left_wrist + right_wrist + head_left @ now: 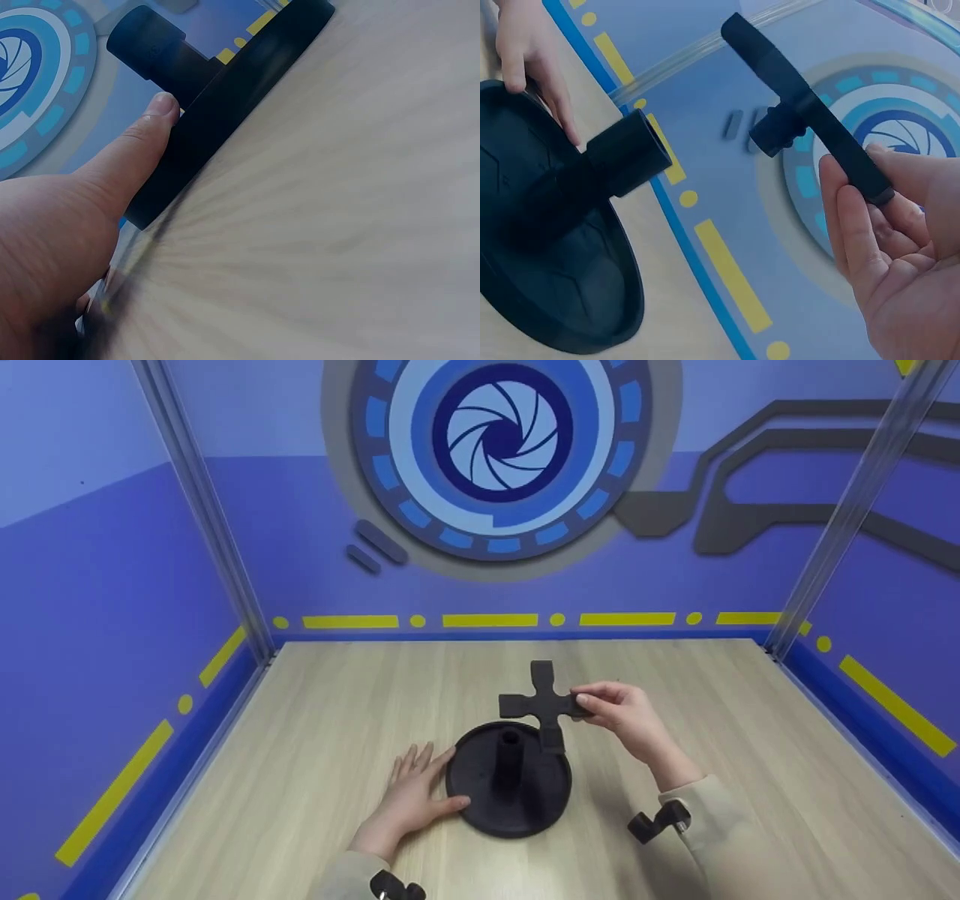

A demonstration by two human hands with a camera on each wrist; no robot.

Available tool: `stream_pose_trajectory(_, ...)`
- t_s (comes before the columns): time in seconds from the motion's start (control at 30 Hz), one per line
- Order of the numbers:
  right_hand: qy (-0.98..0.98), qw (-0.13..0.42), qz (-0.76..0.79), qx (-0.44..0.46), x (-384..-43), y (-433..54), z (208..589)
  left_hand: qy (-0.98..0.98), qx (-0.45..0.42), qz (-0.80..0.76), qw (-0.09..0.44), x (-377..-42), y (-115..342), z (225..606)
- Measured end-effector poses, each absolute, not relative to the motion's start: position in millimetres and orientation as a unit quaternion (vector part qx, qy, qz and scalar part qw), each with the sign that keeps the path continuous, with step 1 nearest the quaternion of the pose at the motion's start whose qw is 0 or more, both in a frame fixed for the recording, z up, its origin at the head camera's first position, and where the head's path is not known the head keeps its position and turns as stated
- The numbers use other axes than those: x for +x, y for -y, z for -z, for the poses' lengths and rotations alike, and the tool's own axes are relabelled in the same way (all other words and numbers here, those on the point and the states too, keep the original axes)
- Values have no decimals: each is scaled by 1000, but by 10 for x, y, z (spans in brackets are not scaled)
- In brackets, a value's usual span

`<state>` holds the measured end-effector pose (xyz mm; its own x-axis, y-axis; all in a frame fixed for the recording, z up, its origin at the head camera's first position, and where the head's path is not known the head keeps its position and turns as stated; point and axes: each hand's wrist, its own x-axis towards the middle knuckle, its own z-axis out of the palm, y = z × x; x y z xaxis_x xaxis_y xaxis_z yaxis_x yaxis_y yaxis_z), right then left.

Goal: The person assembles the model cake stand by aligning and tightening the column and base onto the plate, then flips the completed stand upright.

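A round black base (536,810) with a raised rim stands on the table, and a hollow upright post (509,765) rises from its middle. My left hand (411,802) rests at the base's left side with its fingers spread. Its thumb (142,142) touches the rim. To the right, my right hand (626,720) pinches one arm of a black cross-shaped piece (549,703) between thumb and fingers. The cross is held in the air above the base's far right edge, apart from the post. A short round stub (778,129) sticks out from the middle of its underside.
The base stands on a light wood-grain table (360,697). Blue printed panels (480,592) enclose it at the back and both sides, with metal posts (217,532) at the corners. Small black mounts (660,821) sit on both wrists.
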<state>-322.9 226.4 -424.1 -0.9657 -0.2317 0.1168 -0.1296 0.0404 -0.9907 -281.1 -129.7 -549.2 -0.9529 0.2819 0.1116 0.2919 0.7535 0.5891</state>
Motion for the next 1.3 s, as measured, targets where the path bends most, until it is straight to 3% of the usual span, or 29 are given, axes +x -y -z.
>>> stream_pose_trajectory(0.7, -685, 120, 707, -124, -3360, -1897, 4525, 938, -155, 309, 19, -2827, 1294, 5515)
stream_pose_trajectory(1.3, -694, 129, 700, -112, -3352, -1873, 4632, 936, -154, 317, 7, -2815, 1296, 5501)
